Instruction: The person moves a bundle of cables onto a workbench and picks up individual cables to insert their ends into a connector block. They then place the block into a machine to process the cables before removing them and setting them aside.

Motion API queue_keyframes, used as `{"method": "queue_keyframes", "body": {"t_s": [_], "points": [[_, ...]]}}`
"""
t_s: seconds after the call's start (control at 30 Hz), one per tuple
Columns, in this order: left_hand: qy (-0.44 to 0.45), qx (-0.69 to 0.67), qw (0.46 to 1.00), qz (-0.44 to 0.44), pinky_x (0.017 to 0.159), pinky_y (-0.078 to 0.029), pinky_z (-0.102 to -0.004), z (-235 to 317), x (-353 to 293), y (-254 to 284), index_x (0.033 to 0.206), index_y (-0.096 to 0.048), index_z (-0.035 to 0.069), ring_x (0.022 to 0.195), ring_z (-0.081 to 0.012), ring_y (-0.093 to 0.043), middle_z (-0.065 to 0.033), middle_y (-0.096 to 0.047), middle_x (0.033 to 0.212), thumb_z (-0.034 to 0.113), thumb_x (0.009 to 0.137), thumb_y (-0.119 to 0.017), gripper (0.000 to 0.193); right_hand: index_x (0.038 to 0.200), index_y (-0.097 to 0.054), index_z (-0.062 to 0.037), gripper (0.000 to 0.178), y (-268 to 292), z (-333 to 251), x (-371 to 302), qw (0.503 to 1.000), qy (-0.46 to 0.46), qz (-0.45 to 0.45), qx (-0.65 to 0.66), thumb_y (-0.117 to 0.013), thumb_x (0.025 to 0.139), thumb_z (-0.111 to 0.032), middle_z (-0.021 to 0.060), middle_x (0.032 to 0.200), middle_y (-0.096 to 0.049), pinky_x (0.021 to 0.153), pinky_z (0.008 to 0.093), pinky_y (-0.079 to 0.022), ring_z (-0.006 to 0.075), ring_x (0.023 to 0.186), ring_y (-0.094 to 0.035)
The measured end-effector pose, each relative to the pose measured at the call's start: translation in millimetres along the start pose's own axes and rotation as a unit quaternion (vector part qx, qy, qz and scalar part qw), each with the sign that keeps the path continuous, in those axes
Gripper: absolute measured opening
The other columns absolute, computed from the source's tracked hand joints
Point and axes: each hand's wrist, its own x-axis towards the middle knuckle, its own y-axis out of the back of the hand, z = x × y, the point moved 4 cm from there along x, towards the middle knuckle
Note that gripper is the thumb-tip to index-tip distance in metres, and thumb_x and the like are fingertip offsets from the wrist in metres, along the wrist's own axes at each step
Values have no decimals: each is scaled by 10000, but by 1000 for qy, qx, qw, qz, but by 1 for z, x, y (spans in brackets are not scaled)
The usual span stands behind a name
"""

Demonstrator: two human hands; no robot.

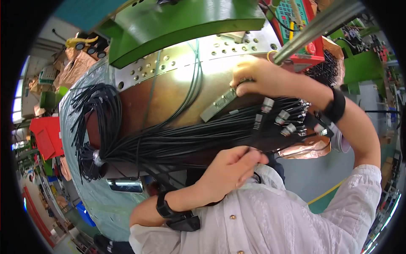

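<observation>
My right hand [261, 78] reaches over the worktable with thumb and fingers closed at the upper end of a narrow metal bar with square recesses [223, 100]. The bar lies slanted on the brown surface; a small dark piece shows between the fingers. Near my body, my left hand [232, 169] is closed in a pinch on a thin black cable [272, 151]. Between my hands stretches a thick bundle of black cables [182, 137], tied at the left. Metal connectors [281, 117] sit on the cable ends at the right, below my right wrist.
A green machine beam [186, 31] spans the far side above a perforated metal plate [169, 63]. A steel rod [317, 29] slants in at upper right, beside a red control box [313, 48]. At lower left a phone [124, 185] lies on the plastic-covered table [110, 211].
</observation>
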Motion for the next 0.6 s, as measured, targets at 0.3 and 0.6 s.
{"method": "queue_keyframes", "body": {"t_s": [0.3, 0.6], "points": [[-221, -78, 963, 129, 453, -320, -194, -12, -6, 45, 985, -562, 9, 498, -67, -409, -14, -491, 617, 241, 970, -428, 267, 933, -579, -16, 236, -9, -102, -40, 943, 55, 248, -217, -648, 712, 32, 105, 829, -573, 667, 360, -469, 278, 729, -553], [-323, -57, 929, 174, 475, -413, -233, 7, -43, 55, 939, -511, 0, 495, -148, -499, -121, -573, 641, 231, 984, -366, 277, 912, -565, -24, 220, -46, -82, -2, 952, -15, 300, -49, -630, 719, 60, 119, 856, -598, 676, 343, -493, 289, 747, -593]]}}
